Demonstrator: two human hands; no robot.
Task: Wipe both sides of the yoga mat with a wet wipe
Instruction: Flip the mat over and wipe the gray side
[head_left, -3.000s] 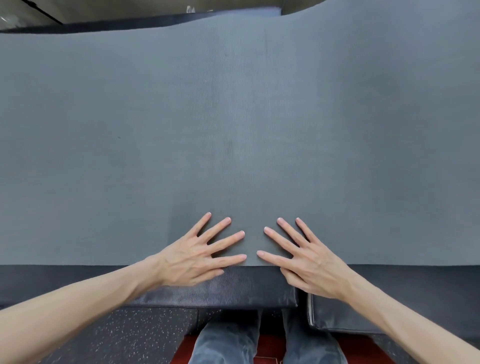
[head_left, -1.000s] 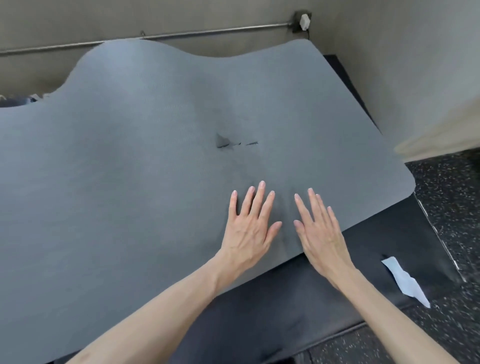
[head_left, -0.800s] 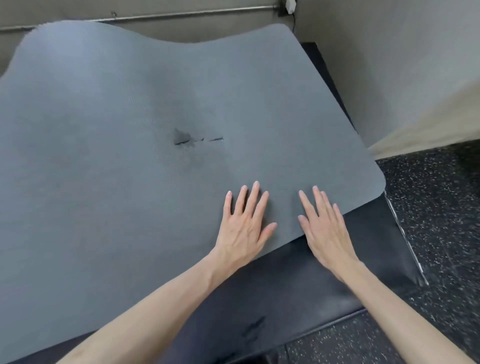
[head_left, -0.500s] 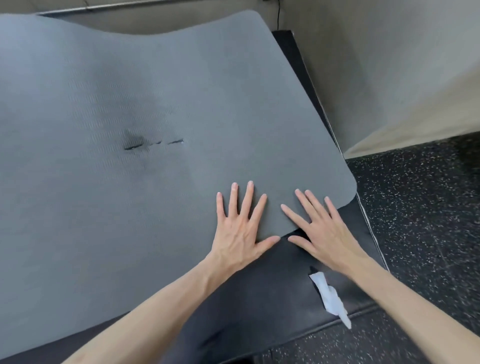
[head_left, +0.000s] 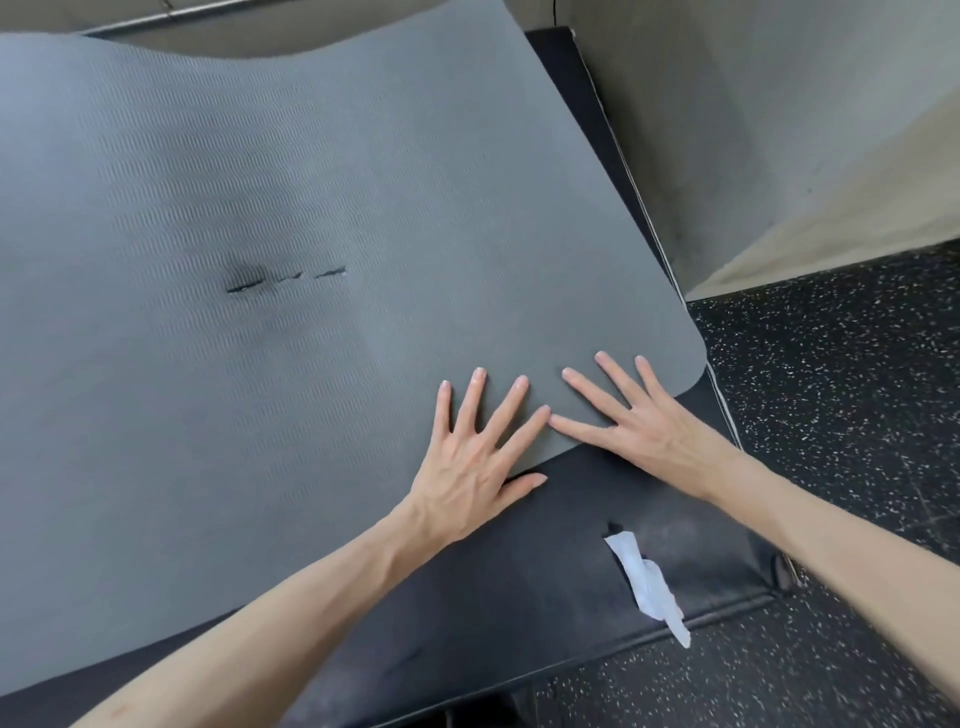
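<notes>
The yoga mat (head_left: 260, 208) runs out of frame at the left and top edges, so its full extent cannot be told. It covers most of the black pad (head_left: 519, 597) beneath. Both forearms are cut off by the bottom and right edges. The far end of the wet wipe (head_left: 647, 584) overhangs the pad's edge, blurred.

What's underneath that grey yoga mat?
The yoga mat lies on a black padded platform, bare along its near edge, where a white wipe rests. Whatever is under the rest of the mat is covered.
</notes>
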